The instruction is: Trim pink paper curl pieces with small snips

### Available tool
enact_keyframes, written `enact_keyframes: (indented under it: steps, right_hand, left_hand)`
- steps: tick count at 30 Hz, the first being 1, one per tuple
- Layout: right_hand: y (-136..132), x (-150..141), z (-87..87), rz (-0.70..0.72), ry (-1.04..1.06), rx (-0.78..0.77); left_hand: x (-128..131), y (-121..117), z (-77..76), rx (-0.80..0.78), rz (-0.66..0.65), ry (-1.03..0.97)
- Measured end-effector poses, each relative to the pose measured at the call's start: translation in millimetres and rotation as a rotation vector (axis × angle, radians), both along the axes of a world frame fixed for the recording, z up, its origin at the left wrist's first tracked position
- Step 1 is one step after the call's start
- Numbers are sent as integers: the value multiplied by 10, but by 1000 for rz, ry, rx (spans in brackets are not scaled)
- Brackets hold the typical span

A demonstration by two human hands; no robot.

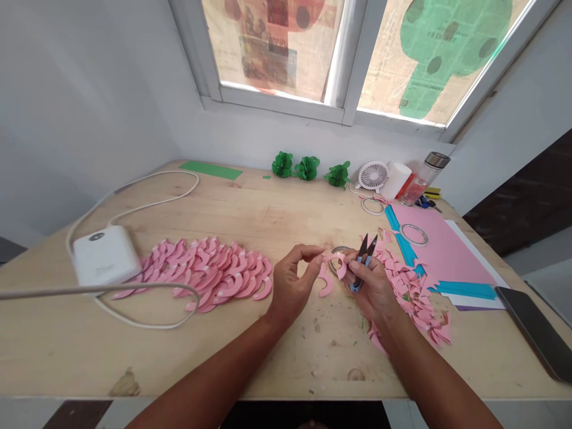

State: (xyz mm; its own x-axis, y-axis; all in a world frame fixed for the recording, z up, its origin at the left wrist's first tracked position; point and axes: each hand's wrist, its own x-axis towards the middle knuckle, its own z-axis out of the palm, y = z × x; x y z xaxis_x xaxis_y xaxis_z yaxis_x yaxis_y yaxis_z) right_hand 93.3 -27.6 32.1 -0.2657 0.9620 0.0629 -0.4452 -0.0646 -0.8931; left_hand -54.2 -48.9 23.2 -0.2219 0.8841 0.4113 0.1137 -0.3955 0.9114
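Observation:
My left hand (291, 285) has thumb and index finger pinched at the left end of a curved pink paper piece (336, 257). My right hand (372, 281) meets the same piece at its other end. Small scissors with blue handles (365, 256) are also in my right hand, their dark blades slightly apart and pointing away from me. Another pink paper arc (327, 286) lies on the table just below. Left of my left hand spreads a heap of curved pink paper pieces (223, 271). Pink paper scraps (420, 304) lie right of my right hand, partly hidden by it.
A white power bank (105, 256) with a looping cable (147, 325) sits at left. Several green paper shapes, a small fan (373, 176) and a bottle (424, 179) stand at the back. Pink sheets (456, 244), a tape roll (413, 234) and a phone (534, 330) lie at right.

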Motion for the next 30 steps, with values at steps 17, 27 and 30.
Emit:
enact_keyframes:
  steps: [17,27,30]
  right_hand:
    - [7,15,-117,-91,-484,308]
    - [14,6,-91,-156,-500,338]
    - [1,9,-80,-179,-547,365]
  left_hand:
    - [36,57,88,-300,-267,-344]
    - [34,79,73,-364,-217,-333]
    - [39,88,75,-376,-209,-309]
